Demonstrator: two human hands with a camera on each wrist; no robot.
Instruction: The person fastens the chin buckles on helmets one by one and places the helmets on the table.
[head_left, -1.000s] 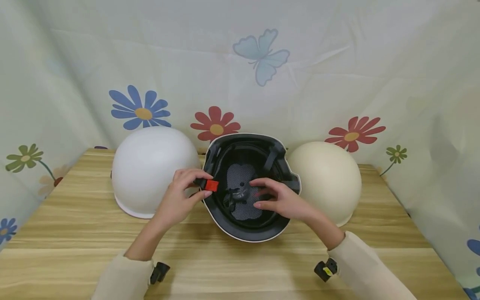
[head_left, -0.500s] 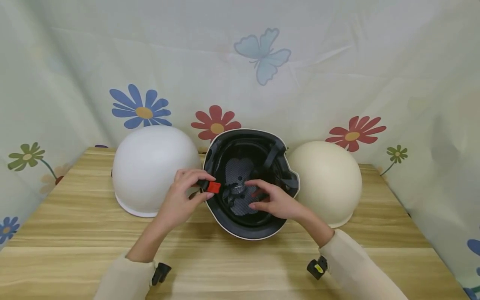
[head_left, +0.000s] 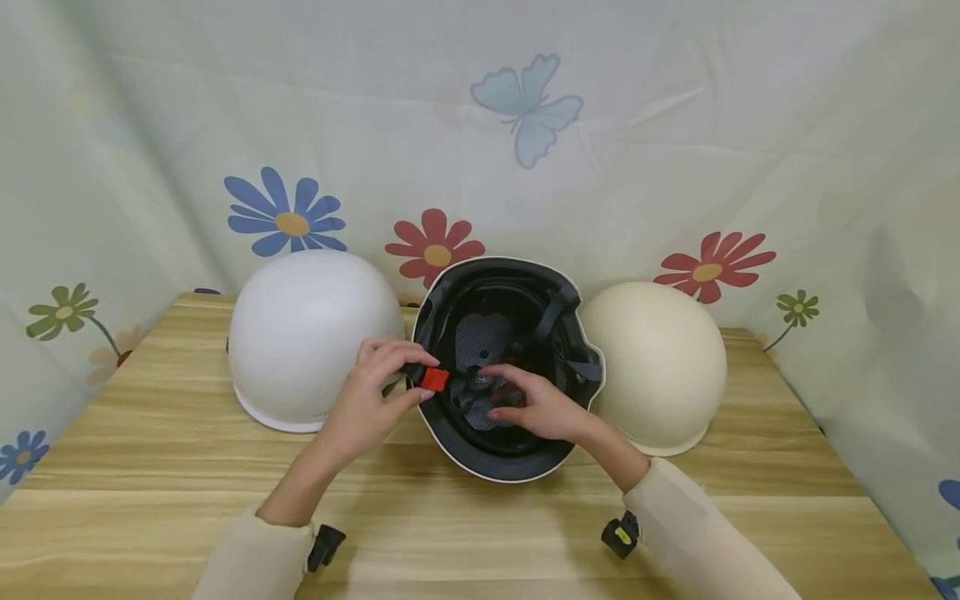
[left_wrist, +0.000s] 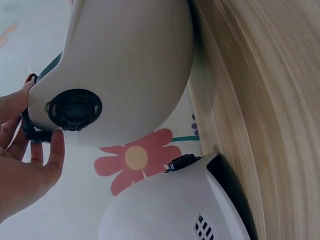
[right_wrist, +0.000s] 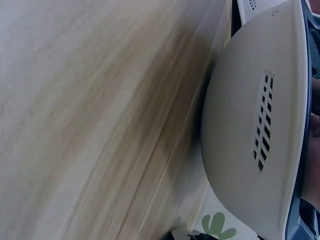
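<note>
A cream helmet (head_left: 502, 468) lies upturned in the middle of the table, its black padded inside facing up. At its left rim my left hand (head_left: 375, 398) pinches a red buckle (head_left: 435, 380) on a black strap between thumb and fingers. Beside those fingers, the left wrist view shows a round black knob (left_wrist: 76, 110) on the shell. My right hand (head_left: 547, 408) hovers over the helmet's inside, fingers bent and thumb apart. A dark strap end (head_left: 474, 382) is near its fingertips; contact is unclear. The right wrist view mostly hides this hand behind the vented shell (right_wrist: 240, 120).
A white helmet (head_left: 315, 342) stands dome up at the left, close to the upturned one. Another cream helmet (head_left: 663, 367) stands dome up at the right. All are on a wooden table (head_left: 465, 533) before a flowered cloth (head_left: 637, 183). Each sleeve carries a wrist camera (head_left: 621, 535).
My right hand has moved left and slightly down inside the helmet. The left hand, still pinching the red buckle, has shifted slightly right and down. The helmet's rim has tilted a little.
</note>
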